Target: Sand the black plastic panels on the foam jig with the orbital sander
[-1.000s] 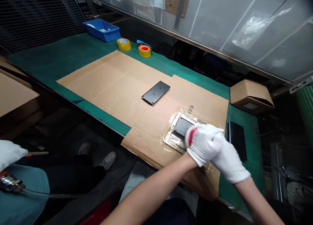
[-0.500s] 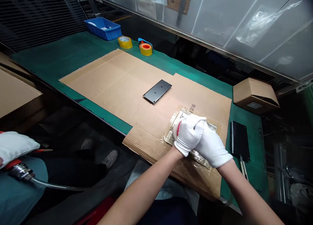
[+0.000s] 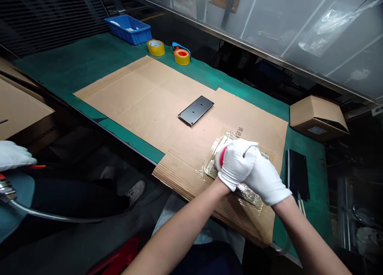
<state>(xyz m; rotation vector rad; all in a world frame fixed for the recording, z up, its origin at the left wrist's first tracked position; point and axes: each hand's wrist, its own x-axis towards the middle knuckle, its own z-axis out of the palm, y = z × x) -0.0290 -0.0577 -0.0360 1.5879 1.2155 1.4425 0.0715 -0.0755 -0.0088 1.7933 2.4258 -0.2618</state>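
Note:
Both my hands wear white gloves and meet over a clear plastic wrap (image 3: pixel 249 194) lying on the cardboard sheet (image 3: pixel 143 95). My left hand (image 3: pixel 236 165) is curled on top of the wrap, with a bit of red showing at its thumb side; what it holds is hidden. My right hand (image 3: pixel 267 181) lies just behind and partly under it, and its fingers are covered. A bare black metal plate (image 3: pixel 196 110) with small holes rests on the cardboard further away, beyond my hands.
Another black plate (image 3: pixel 297 173) lies on the green mat (image 3: pixel 89 59) at right, near a small cardboard box (image 3: pixel 318 117). Yellow tape (image 3: pixel 156 47), orange tape (image 3: pixel 182 56) and a blue bin (image 3: pixel 130 28) stand far left. A co-worker's gloved hand (image 3: pixel 13 155) and hose (image 3: pixel 44 216) are at left.
My hands slid left over the plastic wrap and now cover the dark plate that showed inside it. The co-worker's gloved hand shifted toward the left edge.

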